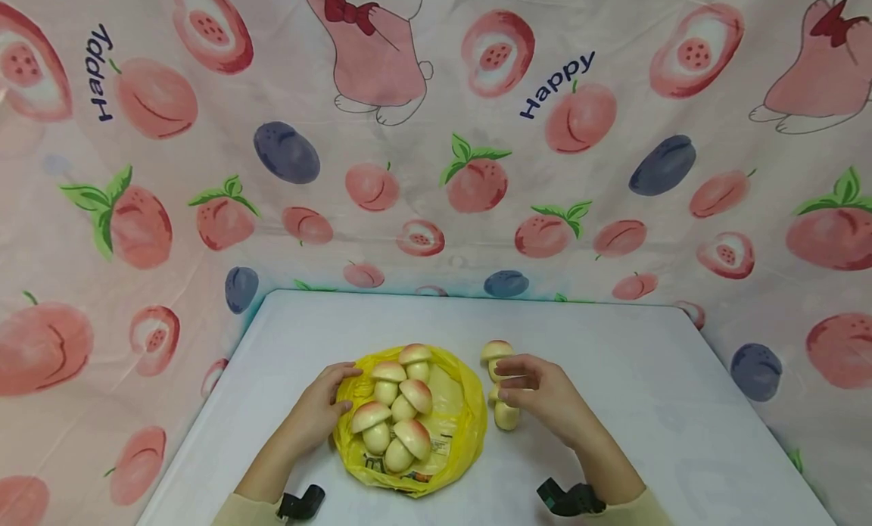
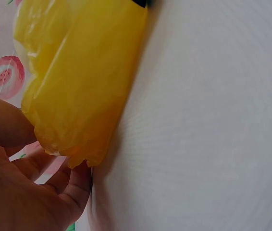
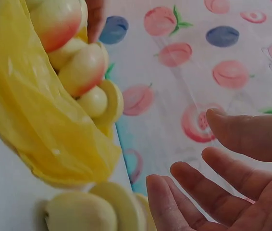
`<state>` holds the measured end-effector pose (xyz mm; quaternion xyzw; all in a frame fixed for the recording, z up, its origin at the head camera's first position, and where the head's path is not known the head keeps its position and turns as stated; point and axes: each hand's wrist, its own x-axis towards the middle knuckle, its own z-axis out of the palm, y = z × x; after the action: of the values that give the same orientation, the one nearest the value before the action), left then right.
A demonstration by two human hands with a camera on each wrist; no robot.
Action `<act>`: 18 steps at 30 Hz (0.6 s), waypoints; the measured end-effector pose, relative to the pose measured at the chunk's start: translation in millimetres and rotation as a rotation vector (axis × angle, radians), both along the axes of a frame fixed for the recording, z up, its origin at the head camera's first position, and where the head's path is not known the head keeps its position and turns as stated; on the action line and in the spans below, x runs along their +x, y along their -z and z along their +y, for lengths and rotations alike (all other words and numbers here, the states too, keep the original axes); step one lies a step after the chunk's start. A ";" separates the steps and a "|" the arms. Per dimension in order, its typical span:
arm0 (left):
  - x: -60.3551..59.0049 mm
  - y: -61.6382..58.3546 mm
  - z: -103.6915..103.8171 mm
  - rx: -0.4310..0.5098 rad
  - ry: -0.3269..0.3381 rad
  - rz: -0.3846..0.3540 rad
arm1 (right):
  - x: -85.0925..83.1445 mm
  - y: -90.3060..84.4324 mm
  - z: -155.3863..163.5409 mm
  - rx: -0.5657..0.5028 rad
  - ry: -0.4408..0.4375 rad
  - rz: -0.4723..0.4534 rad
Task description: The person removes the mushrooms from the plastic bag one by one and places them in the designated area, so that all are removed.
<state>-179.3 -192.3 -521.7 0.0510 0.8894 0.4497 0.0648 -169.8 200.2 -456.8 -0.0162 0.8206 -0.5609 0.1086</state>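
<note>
A yellow plastic bag (image 1: 470,435) with its rim rolled down lies open on the table. Inside, on its left side, sit several toy mushrooms (image 1: 403,399) with cream stems and reddish caps. My left hand (image 1: 315,406) holds the bag's left edge, its fingers and thumb bent over the rim; the left wrist view shows the bag (image 2: 78,86) against the fingers. To the bag's right, two more toy mushrooms (image 1: 506,416) lie on the table, partly hidden by my right hand (image 1: 545,397). That hand hovers with spread fingers and nothing between them, as the right wrist view shows.
The white table (image 1: 654,412) reaches back to a cloth backdrop (image 1: 409,200) printed with peaches, plums and rabbits. A black wrist camera (image 1: 303,502) is on the left wrist, and another black camera (image 1: 568,498) is on the right.
</note>
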 end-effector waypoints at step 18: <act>-1.4 2.7 -1.6 0.005 0.007 0.005 | 16.3 24.1 -50.8 -0.135 -0.195 -0.007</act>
<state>-180.7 -193.9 -524.4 0.0552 0.8883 0.4515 0.0640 -153.6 149.4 -480.9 -0.1014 0.7750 -0.6018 0.1642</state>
